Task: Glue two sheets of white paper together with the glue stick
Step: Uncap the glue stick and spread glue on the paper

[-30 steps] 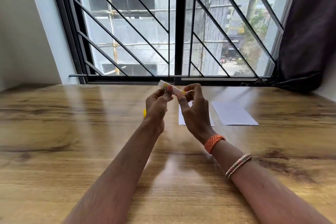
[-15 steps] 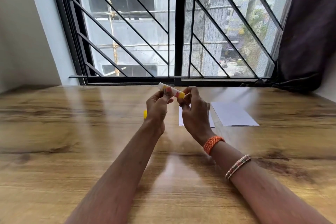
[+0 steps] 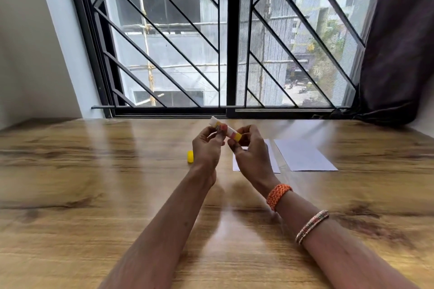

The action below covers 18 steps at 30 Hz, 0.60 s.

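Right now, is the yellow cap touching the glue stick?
Apart. Head view: the yellow cap lies on the table, the glue stick is held above.

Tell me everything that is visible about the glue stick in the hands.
The glue stick is a small white tube with red and yellow bands and a yellow end toward the right. It is held tilted above the wooden table, its uncapped white end pointing up-left. The left hand pinches its middle; the right hand pinches the yellow end. A yellow cap lies on the table apart from it.

head view, looking forward and down, table (image 3: 70,195) near, edges perhaps blurred
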Motion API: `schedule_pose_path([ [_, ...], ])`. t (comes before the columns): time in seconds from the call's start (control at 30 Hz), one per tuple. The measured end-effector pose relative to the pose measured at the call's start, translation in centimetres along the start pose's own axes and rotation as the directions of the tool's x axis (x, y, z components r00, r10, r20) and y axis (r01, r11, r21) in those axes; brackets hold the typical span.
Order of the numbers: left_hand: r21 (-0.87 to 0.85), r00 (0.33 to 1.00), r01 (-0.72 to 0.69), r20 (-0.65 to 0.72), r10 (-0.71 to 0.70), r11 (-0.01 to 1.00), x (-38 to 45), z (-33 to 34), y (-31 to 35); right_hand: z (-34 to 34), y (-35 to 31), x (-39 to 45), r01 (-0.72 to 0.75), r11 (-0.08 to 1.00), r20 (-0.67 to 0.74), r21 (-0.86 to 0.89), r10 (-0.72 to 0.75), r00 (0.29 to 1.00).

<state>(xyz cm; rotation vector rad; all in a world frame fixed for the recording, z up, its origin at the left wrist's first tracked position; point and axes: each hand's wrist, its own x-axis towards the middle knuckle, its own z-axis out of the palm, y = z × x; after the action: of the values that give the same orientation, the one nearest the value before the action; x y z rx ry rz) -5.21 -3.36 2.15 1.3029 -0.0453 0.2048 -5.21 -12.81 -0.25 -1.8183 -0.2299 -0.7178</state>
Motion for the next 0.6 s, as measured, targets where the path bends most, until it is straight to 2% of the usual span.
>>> schedule_pose_path([
  [0.1, 0.019, 1.0, -0.007, 0.023, 0.007, 1.0, -0.1, 0.13, 0.02, -0.14, 0.2, 0.17, 0.005, 1.0, -0.023, 0.003, -0.005, 1.0],
  [0.3, 0.04, 0.998, 0.014, 0.067, -0.016, 0.999, -0.25, -0.1, 0.22, -0.57, -0.01, 0.14, -0.025, 0.993, 0.111, -0.113, 0.038, 0.993],
  [0.4, 0.027, 0.997, 0.016, 0.08, -0.018, 1.0, -0.33, 0.04, 0.06, -0.64, -0.13, -0.12, -0.043, 0.987, 0.113, -0.155, 0.061, 0.992],
  [0.6, 0.002, 1.0, -0.022, 0.004, 0.022, 1.0, -0.06, 0.08, -0.48, -0.2, -0.22, 0.03, -0.106, 0.994, 0.064, 0.016, 0.105, 0.992],
])
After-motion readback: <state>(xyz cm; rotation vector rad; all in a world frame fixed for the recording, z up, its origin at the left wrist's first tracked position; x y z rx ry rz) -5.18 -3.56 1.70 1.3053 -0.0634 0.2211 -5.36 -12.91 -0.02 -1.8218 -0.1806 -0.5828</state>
